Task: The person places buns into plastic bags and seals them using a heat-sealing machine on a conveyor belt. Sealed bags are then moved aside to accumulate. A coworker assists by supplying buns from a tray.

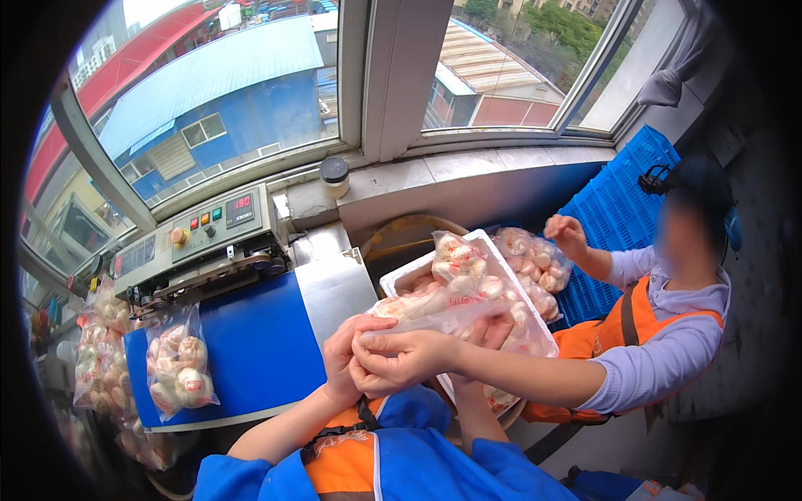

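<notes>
My left hand grips the gathered end of a clear plastic bag of pale, round food pieces. Beneath and behind that bag, my right hand holds it, partly seen through the film. A co-worker's hand reaches across from the right and touches the same end, beside my left hand. The bag is over a white foam box filled with similar bags. Another filled bag lies on the blue conveyor belt, under the front of a band sealing machine.
The co-worker, in an orange apron, is close on the right, other hand raised. Blue plastic crates stand behind, with more filled bags beside the box. More bags hang or lie at left. A lidded jar sits on the sill.
</notes>
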The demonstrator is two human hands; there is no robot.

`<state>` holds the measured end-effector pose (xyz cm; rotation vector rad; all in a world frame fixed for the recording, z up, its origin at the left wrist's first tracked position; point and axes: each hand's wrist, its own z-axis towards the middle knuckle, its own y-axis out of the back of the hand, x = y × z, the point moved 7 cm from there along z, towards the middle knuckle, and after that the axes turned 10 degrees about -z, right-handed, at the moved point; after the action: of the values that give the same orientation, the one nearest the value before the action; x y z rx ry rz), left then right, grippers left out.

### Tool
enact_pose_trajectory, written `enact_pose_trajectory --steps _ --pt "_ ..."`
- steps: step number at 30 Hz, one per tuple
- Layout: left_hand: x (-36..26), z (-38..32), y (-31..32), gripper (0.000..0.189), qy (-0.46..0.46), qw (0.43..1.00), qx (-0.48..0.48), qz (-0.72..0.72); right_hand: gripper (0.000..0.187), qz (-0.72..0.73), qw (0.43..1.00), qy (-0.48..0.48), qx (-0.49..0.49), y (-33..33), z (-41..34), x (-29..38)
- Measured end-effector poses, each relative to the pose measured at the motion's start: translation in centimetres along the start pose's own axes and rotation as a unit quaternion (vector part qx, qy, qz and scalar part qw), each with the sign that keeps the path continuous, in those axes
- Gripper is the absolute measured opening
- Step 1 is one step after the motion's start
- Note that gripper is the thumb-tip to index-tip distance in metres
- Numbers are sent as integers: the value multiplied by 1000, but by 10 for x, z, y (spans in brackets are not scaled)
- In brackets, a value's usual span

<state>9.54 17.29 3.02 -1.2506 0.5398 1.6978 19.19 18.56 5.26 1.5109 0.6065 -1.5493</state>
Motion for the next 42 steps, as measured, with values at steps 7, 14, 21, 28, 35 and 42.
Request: enact_pose_trajectory --steps 7,14,21,28,35,42 --pt "14 -8 45 25 62 984 -141 -87 24 -102 991 87 -1 4 -14 -25" --pt "-10 -7 81 23 21 991 -113 -70 16 472 307 -800 -209 -21 -129 -13" --pt "2 -12 133 27 62 970 -198 -125 30 398 367 -834 -112 -35 -116 -1" --pt "165 7 177 25 224 911 -305 -167 28 431 83 -898 9 -142 -133 108" --pt "202 0 178 30 343 856 -297 -246 28 416 -32 -907 -56 -186 -147 148" --pt "214 10 206 27 249 870 -397 -152 27 447 -9 -892 -66 -211 -139 136"
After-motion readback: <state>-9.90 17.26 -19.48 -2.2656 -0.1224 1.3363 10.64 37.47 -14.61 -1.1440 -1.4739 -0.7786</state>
